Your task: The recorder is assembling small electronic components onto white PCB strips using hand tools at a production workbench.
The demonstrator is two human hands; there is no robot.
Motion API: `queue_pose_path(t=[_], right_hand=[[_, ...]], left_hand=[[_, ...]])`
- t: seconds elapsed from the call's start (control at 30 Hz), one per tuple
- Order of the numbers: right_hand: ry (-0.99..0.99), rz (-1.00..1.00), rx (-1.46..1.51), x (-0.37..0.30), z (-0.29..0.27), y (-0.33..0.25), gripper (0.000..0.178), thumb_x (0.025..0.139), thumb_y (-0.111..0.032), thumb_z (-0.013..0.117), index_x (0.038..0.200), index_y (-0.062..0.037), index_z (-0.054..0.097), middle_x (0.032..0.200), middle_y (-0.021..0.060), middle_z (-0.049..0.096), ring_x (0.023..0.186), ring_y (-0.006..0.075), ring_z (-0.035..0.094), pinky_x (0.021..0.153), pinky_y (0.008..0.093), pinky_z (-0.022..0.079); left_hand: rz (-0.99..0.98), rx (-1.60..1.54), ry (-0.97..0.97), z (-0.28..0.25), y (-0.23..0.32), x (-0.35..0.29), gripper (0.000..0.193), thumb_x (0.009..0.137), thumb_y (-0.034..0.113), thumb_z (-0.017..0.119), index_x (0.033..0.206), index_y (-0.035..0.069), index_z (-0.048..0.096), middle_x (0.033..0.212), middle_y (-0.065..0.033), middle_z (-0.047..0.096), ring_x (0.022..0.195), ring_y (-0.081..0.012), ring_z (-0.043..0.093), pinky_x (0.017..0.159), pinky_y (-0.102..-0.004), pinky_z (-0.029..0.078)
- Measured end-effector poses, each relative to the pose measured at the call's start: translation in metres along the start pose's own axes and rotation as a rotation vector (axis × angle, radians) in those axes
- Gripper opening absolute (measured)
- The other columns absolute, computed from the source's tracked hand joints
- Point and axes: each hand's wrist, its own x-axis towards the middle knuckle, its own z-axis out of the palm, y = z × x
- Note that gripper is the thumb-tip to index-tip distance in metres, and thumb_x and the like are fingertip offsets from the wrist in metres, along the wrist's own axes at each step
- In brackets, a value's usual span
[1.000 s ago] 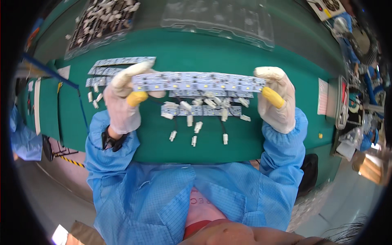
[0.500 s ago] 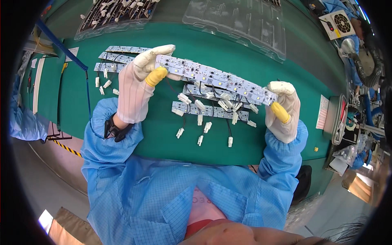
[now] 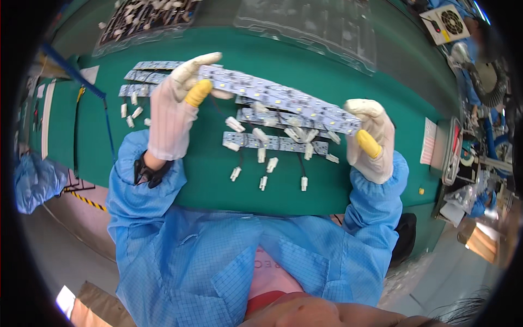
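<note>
A long white LED circuit board [image 3: 278, 98] is held up above the table, its component side facing me and its right end lower. My left hand [image 3: 188, 84], in a white glove with a yellow thumb cot, pinches the board's left end. The right end sits between the thumb and curled fingers of my right hand [image 3: 372, 131], gloved the same way. Under and below the raised board lie more LED boards [image 3: 275, 143] with dark wires and white plugs [image 3: 263, 182]. To the left, partly behind my left hand, is another group of LED boards [image 3: 140, 90] with plugs.
At the back left stands a clear tray [image 3: 147, 24] full of wired parts. A clear plastic tray [image 3: 310, 32] lies at the back middle. A blue coiled cord [image 3: 76, 68] hangs at the left. On the right are a printed sheet [image 3: 429, 140] and a metal-rimmed container [image 3: 452, 152].
The whole view has shifted slightly, so things appear a little further up and left. Both hands keep their grip on the LED board, whose position between them stays much the same.
</note>
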Motion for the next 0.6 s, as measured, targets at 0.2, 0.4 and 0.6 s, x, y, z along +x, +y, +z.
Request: queue_pose_path(t=[0.2,0.4,0.6], right_hand=[[-0.045,0.061,-0.014,0.0,0.003,-0.006,0.049,0.085,-0.023,0.065,0.12,0.006,0.047,0.076,0.009,0.063,0.047,0.0059,0.053,0.066,0.0185,0.045],[0.072,0.082,-0.63,0.012,-0.008,0.0,0.038,0.093,-0.03,0.056,0.116,0.0001,0.053,0.066,0.0001,0.056,0.059,0.003,0.049,0.052,0.0166,0.033],[0.12,0.106,-0.043,0.002,-0.007,0.005,0.033,0.091,-0.029,0.059,0.109,-0.0019,0.054,0.071,0.0042,0.059,0.055,0.007,0.051,0.051,0.0201,0.042]], left_hand=[[-0.01,0.095,0.014,-0.003,-0.007,0.004,0.055,0.092,0.043,0.054,0.126,0.0,0.053,0.08,-0.0063,0.07,0.076,-0.0041,0.055,0.075,-0.0197,0.041],[0.138,-0.52,-0.197,0.002,-0.004,-0.008,0.054,0.09,0.029,0.062,0.127,-0.007,0.047,0.078,-0.0111,0.068,0.083,-0.0178,0.064,0.085,-0.0297,0.046],[0.106,-0.043,-0.151,-0.006,-0.023,0.0,0.037,0.096,0.034,0.049,0.111,0.002,0.059,0.084,-0.0118,0.07,0.08,-0.0148,0.065,0.078,-0.0277,0.047]])
